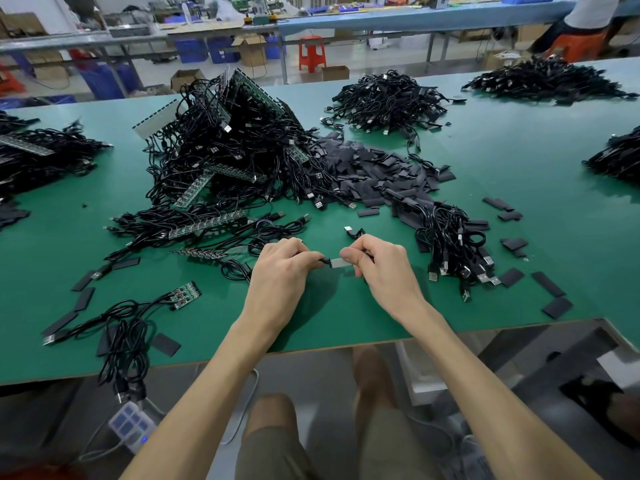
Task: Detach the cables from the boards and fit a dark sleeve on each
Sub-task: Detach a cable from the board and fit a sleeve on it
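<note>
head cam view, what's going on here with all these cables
A person at a green table is working on one black cable. The left hand pinches it near its end. The right hand pinches a small pale flat piece at that end; I cannot tell what it is. Behind the hands lie a heap of cables on boards, a pile of dark sleeves and a loose cable bundle.
</note>
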`<state>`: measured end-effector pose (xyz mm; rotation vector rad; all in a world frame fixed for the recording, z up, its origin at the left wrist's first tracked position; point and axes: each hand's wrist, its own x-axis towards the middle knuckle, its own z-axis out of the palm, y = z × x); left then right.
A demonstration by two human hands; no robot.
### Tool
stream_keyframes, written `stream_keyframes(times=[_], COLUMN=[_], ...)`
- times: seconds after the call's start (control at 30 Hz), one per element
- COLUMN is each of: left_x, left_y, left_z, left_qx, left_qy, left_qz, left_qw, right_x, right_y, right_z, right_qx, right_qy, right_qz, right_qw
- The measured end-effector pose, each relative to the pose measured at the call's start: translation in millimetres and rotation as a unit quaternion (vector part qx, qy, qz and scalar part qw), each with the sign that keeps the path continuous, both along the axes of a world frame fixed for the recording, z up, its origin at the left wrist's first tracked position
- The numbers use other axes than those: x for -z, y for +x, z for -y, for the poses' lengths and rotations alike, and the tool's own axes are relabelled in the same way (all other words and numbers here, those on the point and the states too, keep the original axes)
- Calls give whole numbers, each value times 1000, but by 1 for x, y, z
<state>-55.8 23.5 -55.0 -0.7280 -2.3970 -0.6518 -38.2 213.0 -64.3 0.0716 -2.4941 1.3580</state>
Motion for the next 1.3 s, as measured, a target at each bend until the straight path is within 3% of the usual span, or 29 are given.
stream_keyframes(times=[0.3,1.3], left_x=[2,3], left_y=[-5,-6], left_z=[3,0], left_qx=[13,33], left_qy=[-12,-3], left_qz=[-44,-22], left_qw=[999,999], right_x=[0,-1], right_y=[-1,-3], right_z=[0,-1], right_qx=[-5,29], right_qy=[6,-13], right_qz=[10,1], right_qw=[1000,1000])
